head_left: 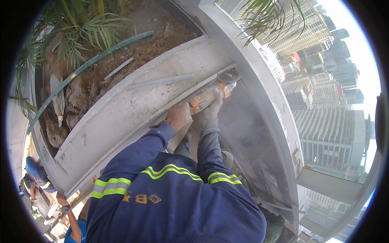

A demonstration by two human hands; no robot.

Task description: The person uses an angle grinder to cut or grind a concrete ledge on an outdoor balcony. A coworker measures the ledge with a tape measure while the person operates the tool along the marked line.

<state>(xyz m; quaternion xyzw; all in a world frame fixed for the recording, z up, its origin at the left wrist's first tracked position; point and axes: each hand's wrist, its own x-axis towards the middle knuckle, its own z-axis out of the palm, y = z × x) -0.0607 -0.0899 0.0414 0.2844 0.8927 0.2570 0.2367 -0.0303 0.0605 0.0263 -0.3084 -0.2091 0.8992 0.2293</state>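
Note:
An orange angle grinder (pixel 203 100) with a dark round disc (pixel 229 76) lies across the ledge in front of me. My left hand (pixel 178 116) is wrapped round its rear end. My right hand (pixel 213 106), pale with dust, grips the body closer to the disc. The disc is near the far end of a long straight bar (pixel 150 120) running along the pale curved ledge (pixel 121 103). Whether the disc touches the surface cannot be made out. Dust hazes the dark sloping panel (pixel 251 121) to the right.
Another person's hand (pixel 62 200) is at the bar's lower left end; a person in a blue helmet (pixel 31 165) is beyond. A soil bed with palm leaves (pixel 97 34) and a green curved strip (pixel 91 60) lies left. A pale parapet (pixel 265 77) curves right, with high buildings beyond.

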